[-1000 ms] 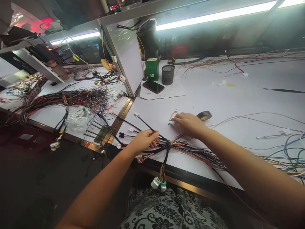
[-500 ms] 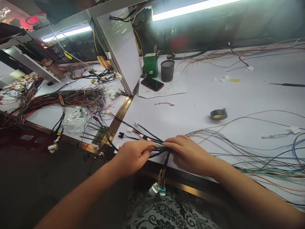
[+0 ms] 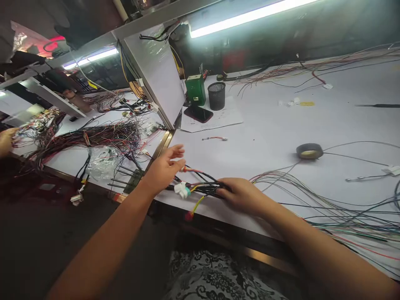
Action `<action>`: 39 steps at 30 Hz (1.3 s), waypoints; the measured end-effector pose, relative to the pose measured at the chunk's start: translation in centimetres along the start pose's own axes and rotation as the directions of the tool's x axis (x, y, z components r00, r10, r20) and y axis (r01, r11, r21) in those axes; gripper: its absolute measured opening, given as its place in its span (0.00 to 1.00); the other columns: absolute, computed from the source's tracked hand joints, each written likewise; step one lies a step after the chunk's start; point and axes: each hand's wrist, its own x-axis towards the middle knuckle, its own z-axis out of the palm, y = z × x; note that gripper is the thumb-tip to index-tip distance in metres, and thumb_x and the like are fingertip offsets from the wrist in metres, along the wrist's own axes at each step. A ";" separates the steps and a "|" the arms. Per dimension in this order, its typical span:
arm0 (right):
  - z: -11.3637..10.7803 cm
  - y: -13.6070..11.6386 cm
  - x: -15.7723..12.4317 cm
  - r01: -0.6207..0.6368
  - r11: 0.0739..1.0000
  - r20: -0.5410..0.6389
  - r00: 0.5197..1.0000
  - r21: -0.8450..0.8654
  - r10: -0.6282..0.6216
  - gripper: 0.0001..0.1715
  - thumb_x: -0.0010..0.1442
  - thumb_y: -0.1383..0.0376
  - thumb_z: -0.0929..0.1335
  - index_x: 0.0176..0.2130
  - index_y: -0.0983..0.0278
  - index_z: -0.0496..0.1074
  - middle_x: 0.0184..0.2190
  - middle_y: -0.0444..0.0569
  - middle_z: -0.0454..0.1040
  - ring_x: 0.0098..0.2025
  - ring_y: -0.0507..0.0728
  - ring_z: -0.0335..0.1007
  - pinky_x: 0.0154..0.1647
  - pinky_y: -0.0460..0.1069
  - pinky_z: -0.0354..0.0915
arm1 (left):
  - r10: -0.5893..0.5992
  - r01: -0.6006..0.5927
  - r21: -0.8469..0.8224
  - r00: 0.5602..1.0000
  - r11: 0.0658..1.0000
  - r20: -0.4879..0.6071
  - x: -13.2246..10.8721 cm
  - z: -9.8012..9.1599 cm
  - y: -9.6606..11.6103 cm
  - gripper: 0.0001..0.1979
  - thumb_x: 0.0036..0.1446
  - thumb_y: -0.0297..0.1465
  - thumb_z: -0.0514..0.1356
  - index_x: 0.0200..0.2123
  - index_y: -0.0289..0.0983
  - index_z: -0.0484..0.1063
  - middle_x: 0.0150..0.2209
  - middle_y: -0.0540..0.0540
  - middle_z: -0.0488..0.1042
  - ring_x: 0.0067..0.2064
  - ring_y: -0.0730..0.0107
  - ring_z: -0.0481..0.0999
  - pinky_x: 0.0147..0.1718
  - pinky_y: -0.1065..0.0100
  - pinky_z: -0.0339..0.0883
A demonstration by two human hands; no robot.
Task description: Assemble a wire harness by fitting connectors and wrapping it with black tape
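Note:
My right hand (image 3: pixel 239 193) is closed round a wire harness (image 3: pixel 212 187) of black-sleeved branches at the table's front edge. White and teal connectors (image 3: pixel 182 190) stick out of the harness to the left, and a yellow wire with a red end (image 3: pixel 189 215) hangs over the edge. My left hand (image 3: pixel 164 168) is beside the branch ends, its fingers apart. By its thumb is the orange-red end (image 3: pixel 184 168) of one branch; whether they touch I cannot tell. Loose thin wires (image 3: pixel 290 183) spread rightward from beyond my right hand.
A roll of black tape (image 3: pixel 309 151) lies on the white table (image 3: pixel 259 154). Behind are a phone (image 3: pixel 198 113), a mesh cup (image 3: pixel 216 96) and a green box (image 3: pixel 196 90). Tweezers (image 3: pixel 381 106) lie at right. Left of the partition (image 3: pixel 153 71) are wire bundles (image 3: pixel 100 133) and another person's hand (image 3: pixel 5 141).
My left hand has let go of the harness and moved left and up, opening. The hanging connectors have swung up leftward. The tape roll has shifted right. Another person's hand has appeared at far left.

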 end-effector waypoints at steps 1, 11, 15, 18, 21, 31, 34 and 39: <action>-0.5 0.3 0.1 -0.055 0.980 0.071 0.997 0.192 0.042 0.11 0.64 0.61 0.64 0.43 0.61 0.72 0.37 0.48 0.74 0.40 0.57 0.69 0.43 0.53 0.63 | 0.111 -0.112 0.000 0.984 0.994 -0.138 -1.1 -0.4 0.4 0.20 0.55 0.32 0.61 0.52 0.42 0.67 0.49 0.46 0.72 0.51 0.65 0.71 0.47 0.63 0.67; -2.1 1.8 -0.8 -0.278 0.352 0.305 0.952 0.894 -0.023 0.20 0.54 0.56 0.75 0.39 0.67 0.70 0.28 0.45 0.68 0.28 0.50 0.63 0.30 0.45 0.62 | 0.295 -0.318 0.486 0.947 0.814 0.126 -7.1 1.6 0.5 0.08 0.60 0.33 0.58 0.42 0.42 0.73 0.41 0.46 0.75 0.42 0.64 0.74 0.44 0.62 0.69; -1.6 1.6 -1.2 -0.238 0.340 0.263 0.964 0.910 -0.030 0.22 0.52 0.59 0.76 0.43 0.65 0.70 0.31 0.44 0.69 0.32 0.50 0.64 0.33 0.44 0.62 | 0.465 -0.438 0.626 0.875 0.645 0.133 -5.1 3.6 -0.9 0.12 0.60 0.33 0.58 0.48 0.40 0.71 0.48 0.42 0.71 0.53 0.58 0.67 0.56 0.55 0.59; -1.4 1.6 -1.3 -0.201 0.330 0.225 0.974 0.922 -0.035 0.24 0.52 0.61 0.77 0.45 0.63 0.69 0.35 0.44 0.69 0.34 0.50 0.65 0.36 0.44 0.62 | 0.382 -0.453 0.598 0.890 0.661 0.251 -4.6 4.7 -1.3 0.14 0.62 0.34 0.56 0.50 0.39 0.69 0.49 0.43 0.72 0.53 0.59 0.67 0.56 0.55 0.58; -1.2 1.6 -1.5 -0.171 0.326 0.202 0.977 0.930 -0.066 0.24 0.53 0.62 0.76 0.46 0.62 0.67 0.36 0.43 0.68 0.33 0.49 0.64 0.35 0.44 0.61 | 0.275 -0.407 0.608 0.913 0.682 0.302 -4.9 5.5 -1.6 0.14 0.64 0.37 0.53 0.48 0.37 0.69 0.44 0.42 0.74 0.48 0.58 0.70 0.50 0.56 0.60; -0.8 1.6 -1.5 -0.142 0.409 0.198 0.975 0.902 -0.099 0.27 0.52 0.59 0.76 0.48 0.61 0.66 0.38 0.44 0.69 0.40 0.54 0.66 0.47 0.51 0.63 | 0.243 -0.355 0.611 0.934 0.707 0.261 -4.9 6.3 -1.8 0.15 0.64 0.40 0.52 0.38 0.38 0.74 0.48 0.41 0.73 0.53 0.56 0.68 0.55 0.55 0.55; -0.9 1.5 -1.5 -0.124 0.439 0.190 0.976 0.890 -0.109 0.27 0.53 0.59 0.75 0.50 0.61 0.66 0.40 0.46 0.70 0.42 0.56 0.66 0.46 0.51 0.64 | 0.113 -0.266 0.621 0.955 0.737 0.274 -4.3 6.5 -1.9 0.19 0.62 0.46 0.52 0.39 0.37 0.72 0.41 0.42 0.76 0.45 0.55 0.72 0.49 0.55 0.60; -1.1 1.4 -1.4 -0.063 0.489 0.161 0.973 0.870 -0.162 0.26 0.56 0.61 0.73 0.52 0.62 0.67 0.46 0.48 0.69 0.48 0.56 0.65 0.49 0.51 0.63 | -0.036 -0.193 0.569 0.930 0.800 0.366 -3.2 6.4 -1.5 0.20 0.64 0.47 0.46 0.41 0.39 0.70 0.40 0.44 0.76 0.42 0.58 0.73 0.42 0.61 0.61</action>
